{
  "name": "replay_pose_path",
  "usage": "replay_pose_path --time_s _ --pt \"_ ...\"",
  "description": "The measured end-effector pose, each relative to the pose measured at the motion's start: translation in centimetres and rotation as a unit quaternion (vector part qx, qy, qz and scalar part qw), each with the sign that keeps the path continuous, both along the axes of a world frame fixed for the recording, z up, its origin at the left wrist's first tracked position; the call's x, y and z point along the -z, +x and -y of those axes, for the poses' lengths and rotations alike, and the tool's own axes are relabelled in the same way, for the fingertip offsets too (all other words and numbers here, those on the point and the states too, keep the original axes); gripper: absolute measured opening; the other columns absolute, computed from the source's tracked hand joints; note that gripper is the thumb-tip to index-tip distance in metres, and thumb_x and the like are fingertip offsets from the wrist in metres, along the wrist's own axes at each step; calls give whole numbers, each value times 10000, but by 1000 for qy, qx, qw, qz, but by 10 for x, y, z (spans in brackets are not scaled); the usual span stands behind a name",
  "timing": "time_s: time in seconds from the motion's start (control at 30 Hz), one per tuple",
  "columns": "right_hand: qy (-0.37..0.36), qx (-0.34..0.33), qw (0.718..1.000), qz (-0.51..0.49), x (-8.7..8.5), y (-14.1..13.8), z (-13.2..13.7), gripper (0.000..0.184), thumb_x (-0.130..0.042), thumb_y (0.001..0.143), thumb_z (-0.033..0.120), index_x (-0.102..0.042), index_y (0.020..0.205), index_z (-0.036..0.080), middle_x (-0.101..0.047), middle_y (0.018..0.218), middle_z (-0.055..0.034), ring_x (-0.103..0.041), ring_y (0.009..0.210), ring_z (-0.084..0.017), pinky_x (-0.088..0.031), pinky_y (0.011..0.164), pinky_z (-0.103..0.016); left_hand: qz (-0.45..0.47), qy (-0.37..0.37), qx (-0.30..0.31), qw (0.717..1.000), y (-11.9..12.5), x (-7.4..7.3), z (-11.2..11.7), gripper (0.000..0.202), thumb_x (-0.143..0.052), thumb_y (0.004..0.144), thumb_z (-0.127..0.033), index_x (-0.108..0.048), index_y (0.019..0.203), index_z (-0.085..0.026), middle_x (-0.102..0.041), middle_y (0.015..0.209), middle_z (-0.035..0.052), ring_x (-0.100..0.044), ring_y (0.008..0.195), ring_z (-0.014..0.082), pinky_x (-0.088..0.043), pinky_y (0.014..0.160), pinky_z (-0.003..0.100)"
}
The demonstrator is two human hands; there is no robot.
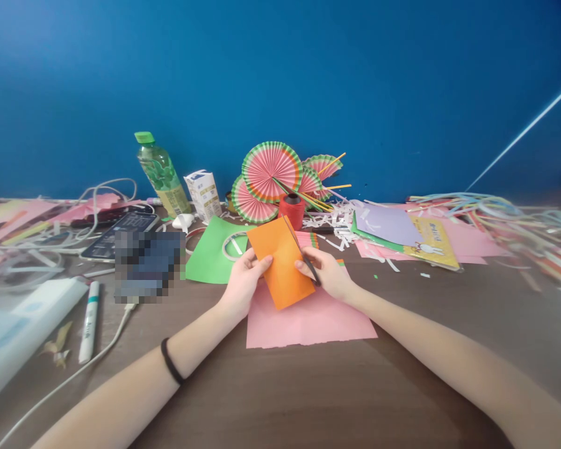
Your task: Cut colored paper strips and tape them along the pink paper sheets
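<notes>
An orange sheet of paper is held up, tilted, in front of me. My left hand pinches its left edge, the thumb lying on the front face. In my right hand is a pair of scissors with dark handles, set along the paper's right edge; the blades are mostly hidden or too thin to make out. Below both hands a pink sheet lies flat on the table. A green sheet with a pale tape ring on it lies to the left of my left hand.
Behind stand pleated paper fans, a red thread spool, a small carton and a green-capped bottle. Phones, cables and a marker lie left. Purple paper, a yellow packet and paper strips lie right.
</notes>
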State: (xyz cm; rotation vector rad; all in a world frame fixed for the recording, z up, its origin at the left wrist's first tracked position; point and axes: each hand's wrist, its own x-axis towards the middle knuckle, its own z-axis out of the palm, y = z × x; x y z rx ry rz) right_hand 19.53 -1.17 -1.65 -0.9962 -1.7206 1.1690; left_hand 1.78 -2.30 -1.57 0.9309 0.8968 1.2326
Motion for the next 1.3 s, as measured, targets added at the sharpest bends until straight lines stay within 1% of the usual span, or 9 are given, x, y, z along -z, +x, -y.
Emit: replay_pose_path --time_s 0.13,0.3,0.43,0.7,0.83,0.93,1.1,1.3 --pt "-6 4 1000 -3 -1 0 1 324 -602 710 464 -520 809 166 -490 744 -13 -470 688 -140 -401 624 -250 1 -2 1 1000 0 -1 1 380 -701 649 -282 -589 997 -178 -685 972 71 -658 809 202 -531 643 262" --pt "-11 7 1000 -1 -2 -1 1 336 -605 697 481 -512 794 173 -477 725 -6 -466 666 -136 -400 600 -244 2 -2 3 1000 0 0 0 414 -705 644 -294 -587 1024 -180 -681 989 78 -656 823 214 -533 653 279" --pt "-10 9 1000 3 -1 -1 1 338 -603 698 484 -502 776 171 -458 712 0 -452 650 -128 -389 575 -235 1 -1 2 1000 0 0 0 401 -708 640 -302 -593 1005 -185 -681 992 73 -656 825 210 -532 670 284" --pt "-11 8 1000 -2 0 0 -1 313 -618 694 452 -505 768 170 -460 714 0 -451 656 -131 -392 610 -248 3 -4 1 1000 0 -1 0 379 -698 652 -276 -587 1002 -182 -680 1001 69 -657 820 203 -529 660 266" --pt "-13 11 1000 2 -2 0 1 310 -618 694 444 -522 793 166 -461 711 0 -452 647 -130 -386 598 -250 -4 -5 4 1000 0 -1 0 400 -694 656 -280 -580 1026 -180 -681 1001 75 -657 827 210 -533 654 268" --pt "-7 17 1000 7 -3 0 1 309 -611 701 441 -524 799 162 -478 732 -8 -467 672 -139 -392 621 -258 -8 -5 3 1000 0 -1 0 416 -700 650 -279 -580 1036 -182 -682 999 74 -657 828 213 -532 659 271" --pt "-1 26 1000 11 -3 0 1 309 -605 707 447 -513 783 162 -500 775 -22 -480 719 -149 -406 668 -268 -15 -1 6 1000 2 -2 1 417 -701 646 -280 -584 1034 -182 -694 953 67 -660 808 213 -530 690 295" --pt "-15 19 1000 -11 -5 -1 3 294 -605 709 434 -502 761 164 -487 756 -5 -453 668 -118 -385 615 -238 -30 16 10 999 3 -3 3 403 -688 649 -296 -584 1017 -167 -692 955 71 -655 840 231 -524 725 327"
